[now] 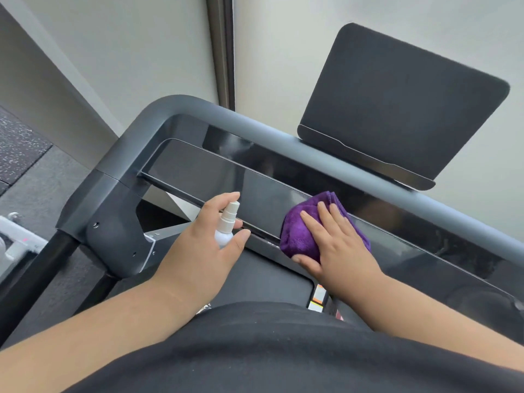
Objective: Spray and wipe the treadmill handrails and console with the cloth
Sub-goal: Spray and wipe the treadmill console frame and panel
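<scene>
Folded purple microfibre cloth (300, 236) sits flat on the glossy black console panel (198, 171), mid-span, w/ the right hand (337, 245) pressing it down, fingers straight and spread — looks like the wipe step on the console. Left hand (204, 239) has the small white spray bottle (226, 225) wrapped in curled fingers and thumb, nozzle up, just beside the cloth. Next, prob. a sweep along the panel, then the grey rounded handrail (226, 114) beyond, w/ fresh spray first.

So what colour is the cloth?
Purple, under the right hand; the cloth shows clearly in the head view.
</scene>
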`<state>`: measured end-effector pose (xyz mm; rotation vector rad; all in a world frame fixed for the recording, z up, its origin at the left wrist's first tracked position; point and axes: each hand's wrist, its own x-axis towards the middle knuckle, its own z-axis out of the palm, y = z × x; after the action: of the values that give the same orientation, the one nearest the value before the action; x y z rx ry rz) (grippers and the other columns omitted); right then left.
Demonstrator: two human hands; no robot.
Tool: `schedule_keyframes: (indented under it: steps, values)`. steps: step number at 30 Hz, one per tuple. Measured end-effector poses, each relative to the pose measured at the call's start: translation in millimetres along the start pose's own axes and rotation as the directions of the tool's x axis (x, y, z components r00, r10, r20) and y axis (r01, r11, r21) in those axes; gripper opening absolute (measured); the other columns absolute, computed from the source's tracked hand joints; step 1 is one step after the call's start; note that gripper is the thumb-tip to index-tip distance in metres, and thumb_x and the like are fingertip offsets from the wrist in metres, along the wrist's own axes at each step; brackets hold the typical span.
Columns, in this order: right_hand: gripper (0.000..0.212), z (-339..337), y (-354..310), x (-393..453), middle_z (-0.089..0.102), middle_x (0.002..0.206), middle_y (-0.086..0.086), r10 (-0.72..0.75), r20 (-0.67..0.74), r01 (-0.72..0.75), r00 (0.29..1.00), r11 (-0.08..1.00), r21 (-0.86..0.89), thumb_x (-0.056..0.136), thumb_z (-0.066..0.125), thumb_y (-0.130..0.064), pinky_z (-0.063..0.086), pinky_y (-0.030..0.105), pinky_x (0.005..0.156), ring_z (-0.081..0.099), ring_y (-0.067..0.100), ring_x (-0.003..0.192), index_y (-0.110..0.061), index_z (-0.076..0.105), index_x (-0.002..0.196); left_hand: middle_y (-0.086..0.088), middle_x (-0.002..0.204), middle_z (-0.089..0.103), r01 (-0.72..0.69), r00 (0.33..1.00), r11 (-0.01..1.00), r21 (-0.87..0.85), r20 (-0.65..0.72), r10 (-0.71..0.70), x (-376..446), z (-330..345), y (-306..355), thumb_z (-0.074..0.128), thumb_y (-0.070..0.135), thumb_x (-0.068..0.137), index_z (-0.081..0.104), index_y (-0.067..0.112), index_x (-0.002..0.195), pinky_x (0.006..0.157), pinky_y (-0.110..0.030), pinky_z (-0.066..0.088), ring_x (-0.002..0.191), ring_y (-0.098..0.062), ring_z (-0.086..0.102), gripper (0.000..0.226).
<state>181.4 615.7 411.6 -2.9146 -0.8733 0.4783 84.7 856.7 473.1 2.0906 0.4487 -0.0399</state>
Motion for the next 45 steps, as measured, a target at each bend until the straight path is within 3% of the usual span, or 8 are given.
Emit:
schedule_keyframes:
  steps: [4, 12, 16, 20, 26, 37, 42, 45]
  values:
    - [0.094, -2.0, -15.6, 17.8, 0.008, 0.165, 0.011, 0.017, 0.004, -0.016, 1.000, 0.999, -0.031, 0.079, 0.020, -0.086, 0.006, 0.044, 0.124, -0.002, 0.030, 0.153, -0.033, 0.010, 0.157, 0.023, 0.100, 0.064, 0.020, 1.000, 0.999, -0.032, -0.010, -0.020, 1.3, -13.5, -12.6, 0.065, 0.035, 0.089, 0.036, 0.066, 0.120, 0.078, -0.013, 0.041, 0.094, 0.003, 0.058, 0.053]
    - [0.092, -10.5, -96.0, 103.6, -0.002, 0.166, 0.012, -0.113, 0.017, 0.113, 0.993, 0.993, -0.022, 0.085, 0.035, -0.080, 0.005, 0.049, 0.123, -0.008, 0.031, 0.152, -0.031, 0.005, 0.157, 0.022, 0.099, 0.064, 0.003, 1.000, 0.999, -0.043, -0.007, -0.004, -3.0, -29.5, -22.4, 0.066, 0.031, 0.089, 0.036, 0.064, 0.118, 0.072, 0.000, 0.036, 0.093, 0.007, 0.057, 0.054]
    - [0.094, -10.5, -89.3, 94.9, 0.000, 0.166, 0.010, -0.115, 0.027, 0.115, 0.993, 0.993, -0.019, 0.082, 0.029, -0.082, 0.008, 0.046, 0.124, -0.005, 0.028, 0.153, -0.032, 0.004, 0.157, 0.030, 0.101, 0.060, -0.007, 1.000, 1.000, -0.012, 0.022, 0.007, -2.7, -39.2, -21.8, 0.064, 0.036, 0.089, 0.031, 0.069, 0.118, 0.073, -0.001, 0.036, 0.092, 0.007, 0.056, 0.055]
    - [0.093, -6.3, -65.3, 56.6, 0.005, 0.166, 0.008, -0.080, 0.005, 0.080, 0.997, 0.997, -0.002, 0.080, 0.028, -0.083, 0.008, 0.042, 0.124, -0.001, 0.027, 0.153, -0.035, 0.008, 0.157, 0.024, 0.099, 0.063, -0.024, 0.999, 1.000, -0.010, 0.026, 0.024, -2.5, -46.7, -26.6, 0.065, 0.035, 0.089, 0.030, 0.071, 0.117, 0.073, 0.002, 0.034, 0.096, 0.011, 0.053, 0.058]
    - [0.096, -5.3, -77.7, 65.0, 0.004, 0.166, 0.011, -0.040, 0.009, 0.041, 0.999, 0.999, -0.034, 0.079, 0.031, -0.085, 0.009, 0.047, 0.123, -0.003, 0.030, 0.153, -0.034, 0.007, 0.157, 0.025, 0.099, 0.063, 0.025, 1.000, 0.999, -0.040, -0.009, -0.025, -4.8, -63.4, -44.1, 0.065, 0.035, 0.089, 0.032, 0.070, 0.117, 0.072, 0.001, 0.035, 0.094, 0.008, 0.056, 0.055]
    - [0.092, -18.0, -180.7, 173.2, -0.003, 0.166, 0.012, -0.202, 0.039, 0.204, 0.979, 0.977, -0.061, 0.087, 0.040, -0.073, 0.006, 0.049, 0.123, -0.007, 0.031, 0.152, -0.027, 0.004, 0.158, 0.027, 0.101, 0.060, 0.026, 1.000, 0.998, -0.058, -0.011, -0.026, -2.1, -82.1, -62.8, 0.065, 0.032, 0.090, 0.032, 0.069, 0.117, 0.075, 0.002, 0.035, 0.097, 0.009, 0.056, 0.056]
    - [0.093, -13.1, -156.6, 138.2, 0.003, 0.166, 0.009, -0.188, 0.005, 0.189, 0.982, 0.982, -0.028, 0.086, 0.046, -0.074, 0.005, 0.041, 0.124, -0.002, 0.027, 0.153, -0.028, 0.009, 0.157, 0.034, 0.107, 0.055, 0.000, 1.000, 0.997, -0.075, 0.008, 0.001, 1.2, -97.0, -68.2, 0.065, 0.034, 0.090, 0.034, 0.063, 0.124, 0.079, 0.000, 0.036, 0.100, 0.011, 0.055, 0.053]
    - [0.094, -9.6, -138.5, 112.5, 0.005, 0.166, 0.008, -0.160, 0.011, 0.160, 0.987, 0.985, -0.063, 0.085, 0.048, -0.074, 0.001, 0.036, 0.123, -0.001, 0.025, 0.153, -0.028, 0.009, 0.158, 0.028, 0.105, 0.060, 0.014, 1.000, 0.997, -0.074, -0.011, -0.015, 3.2, -111.1, -78.9, 0.064, 0.039, 0.089, 0.032, 0.066, 0.123, 0.081, -0.009, 0.041, 0.098, 0.005, 0.057, 0.053]
